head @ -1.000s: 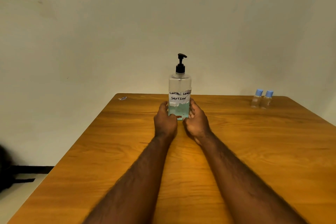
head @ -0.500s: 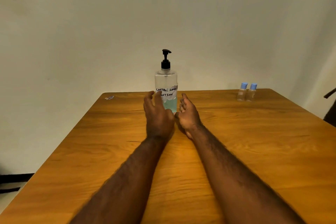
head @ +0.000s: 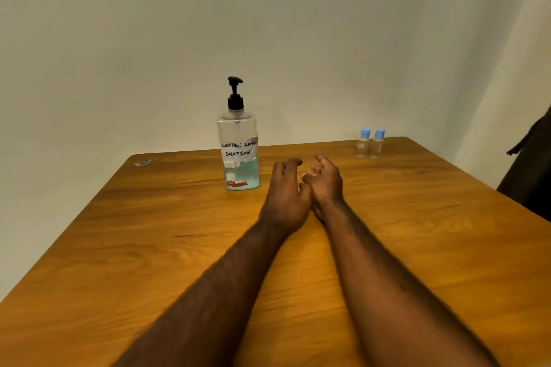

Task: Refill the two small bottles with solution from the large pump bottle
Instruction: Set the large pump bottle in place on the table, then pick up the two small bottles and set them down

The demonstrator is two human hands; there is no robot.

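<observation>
A large clear plastic pump bottle [head: 239, 155] with a black pump head is seen standing upright on the far middle part of a brown wooden table [head: 134, 247]. A white paper label with handwritten words is stuck across its front, and pale blue-green liquid fills only its lower part. The pump bottle is placed just to the left of the left hand [head: 286, 192] and slightly farther from the person, near it but not touched by it.

Two small clear bottles [head: 363, 146] with light-blue caps are set upright, side by side and close together, near the far right edge of the table. They are well apart from the right hand [head: 325, 180], beyond it and to its right.

Both forearms are stretched forward over the tabletop and drawn close at the wrists. The hands are held next to each other, and contact seems to be made near the thumbs. The left hand is turned back-up, its fingers loosely bent downward. The right hand is turned with its palm towards the left hand, its fingers relaxed and slightly spread. Nothing is held in either hand.

A small pale scrap [head: 143, 163] is lying near the far left corner of the table. A dark cloth [head: 533, 170] is seen at the right edge of the view.
</observation>
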